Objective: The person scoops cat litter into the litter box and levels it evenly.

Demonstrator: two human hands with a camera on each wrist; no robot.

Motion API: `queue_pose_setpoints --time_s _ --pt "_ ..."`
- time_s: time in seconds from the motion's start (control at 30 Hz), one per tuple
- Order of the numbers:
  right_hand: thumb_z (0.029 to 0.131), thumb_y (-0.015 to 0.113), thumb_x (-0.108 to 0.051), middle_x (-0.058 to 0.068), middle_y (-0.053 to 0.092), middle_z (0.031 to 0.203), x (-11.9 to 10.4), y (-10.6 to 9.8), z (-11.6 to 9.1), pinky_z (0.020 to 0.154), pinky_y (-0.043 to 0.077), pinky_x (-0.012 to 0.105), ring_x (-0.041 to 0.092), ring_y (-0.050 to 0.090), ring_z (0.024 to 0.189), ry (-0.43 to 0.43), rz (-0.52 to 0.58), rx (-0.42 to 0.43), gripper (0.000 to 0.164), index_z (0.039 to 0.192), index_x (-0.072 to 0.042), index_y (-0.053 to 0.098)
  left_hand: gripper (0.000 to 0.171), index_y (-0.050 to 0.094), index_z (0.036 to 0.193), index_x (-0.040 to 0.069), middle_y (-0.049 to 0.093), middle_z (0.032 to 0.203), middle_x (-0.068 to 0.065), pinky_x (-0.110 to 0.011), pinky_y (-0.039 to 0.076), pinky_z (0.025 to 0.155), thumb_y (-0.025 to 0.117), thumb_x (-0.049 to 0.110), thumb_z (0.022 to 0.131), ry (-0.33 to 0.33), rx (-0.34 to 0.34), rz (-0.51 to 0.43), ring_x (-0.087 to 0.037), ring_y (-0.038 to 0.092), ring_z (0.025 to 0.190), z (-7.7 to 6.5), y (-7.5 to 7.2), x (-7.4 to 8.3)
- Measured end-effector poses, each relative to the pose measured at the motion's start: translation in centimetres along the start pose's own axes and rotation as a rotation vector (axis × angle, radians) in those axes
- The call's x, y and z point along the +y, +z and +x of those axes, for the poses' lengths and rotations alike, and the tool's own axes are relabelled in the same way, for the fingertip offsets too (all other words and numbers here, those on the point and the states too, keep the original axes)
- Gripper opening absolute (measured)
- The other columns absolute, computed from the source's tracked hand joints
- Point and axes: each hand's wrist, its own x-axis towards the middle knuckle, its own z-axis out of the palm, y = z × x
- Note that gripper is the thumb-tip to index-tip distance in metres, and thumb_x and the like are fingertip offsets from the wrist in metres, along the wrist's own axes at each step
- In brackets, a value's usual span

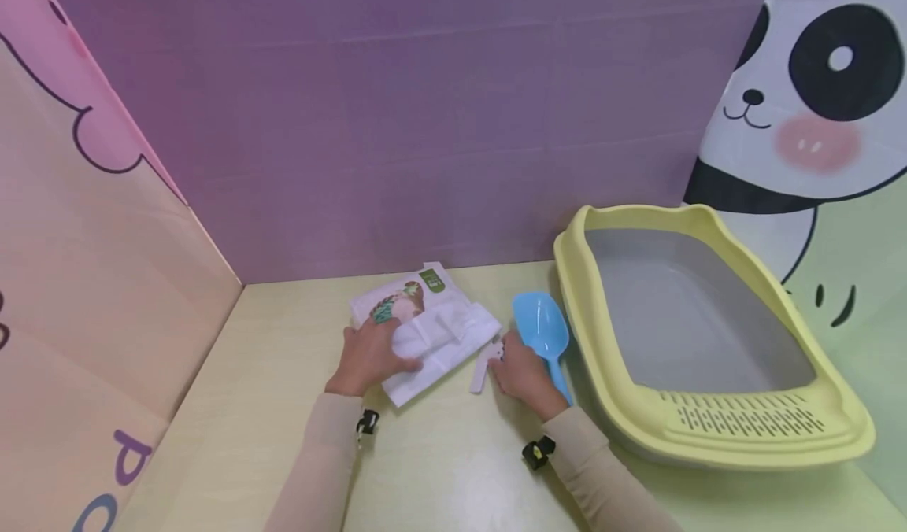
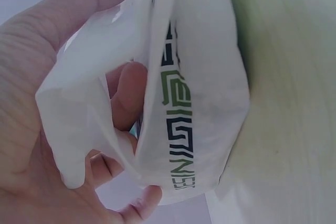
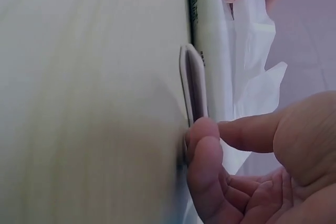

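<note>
A white printed bag [image 1: 418,304], with a picture and a green label, lies on the table with its top part crumpled over. My left hand [image 1: 372,356] grips the bag; in the left wrist view its fingers curl behind a loose white fold [image 2: 94,103]. To the right of the bag, my right hand [image 1: 526,371] pinches a slim pale sealing clip [image 1: 480,371] between thumb and fingertips. In the right wrist view the clip [image 3: 193,80] shows two thin arms lying close together, near the bag's edge. A light blue scoop [image 1: 542,321] lies beside the right hand, its handle partly hidden.
A large yellow-rimmed litter box [image 1: 602,319] with a grey inside stands on the right, close to the scoop. Behind the table [image 1: 234,406] rises a purple backdrop [image 1: 425,123], with printed cartoon panels at both sides.
</note>
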Motion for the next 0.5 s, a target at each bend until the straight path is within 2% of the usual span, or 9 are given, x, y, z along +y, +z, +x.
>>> queue_pose_setpoints --time_s 0.07,0.17,0.23,0.33,0.5 --pt "0.095 0.064 -0.015 0.011 0.065 0.075 -0.2 -0.1 -0.1 0.053 0.044 0.030 0.021 0.059 0.061 -0.003 0.009 -0.002 0.036 0.122 0.005 0.051 0.067 0.069 0.113 0.011 0.071 0.099 -0.005 -0.050 0.038 0.089 0.090 0.054 0.066 0.007 0.006 0.011 -0.026 0.060 0.093 0.0 0.0 -0.1" --pt "0.096 0.065 -0.018 0.016 0.068 0.092 -0.6 -0.5 -0.3 0.057 0.047 0.031 0.023 0.061 0.070 -0.007 0.007 -0.006 0.038 0.125 0.003 0.053 0.069 0.069 0.114 0.011 0.072 0.101 -0.006 -0.051 0.039 0.090 0.090 0.055 0.066 0.017 0.014 0.028 -0.026 0.060 0.094 0.1 0.0 -0.1" --pt "0.096 0.066 -0.021 0.017 0.069 0.097 -0.9 -0.9 -0.4 0.060 0.048 0.033 0.023 0.061 0.073 -0.019 -0.005 -0.004 0.037 0.123 0.001 0.056 0.069 0.069 0.114 0.011 0.073 0.103 -0.007 -0.052 0.039 0.090 0.091 0.055 0.065 0.025 0.021 0.038 -0.027 0.061 0.096 0.2 -0.1 -0.1" --pt "0.095 0.066 -0.023 0.012 0.070 0.090 -1.3 -1.6 -0.5 0.059 0.047 0.034 0.022 0.060 0.070 -0.045 -0.044 0.024 0.031 0.118 -0.002 0.062 0.071 0.069 0.116 0.010 0.073 0.106 -0.008 -0.054 0.039 0.092 0.092 0.054 0.064 0.028 0.023 0.037 -0.027 0.062 0.098 0.1 -0.1 0.0" --pt "0.095 0.065 -0.025 0.005 0.069 0.079 -1.6 -3.0 -0.7 0.054 0.043 0.033 0.018 0.058 0.063 -0.071 -0.100 0.122 0.021 0.107 -0.008 0.067 0.078 0.067 0.124 0.009 0.074 0.114 -0.010 -0.055 0.036 0.094 0.093 0.051 0.064 0.035 0.017 0.026 -0.030 0.064 0.104 0.1 -0.3 0.1"
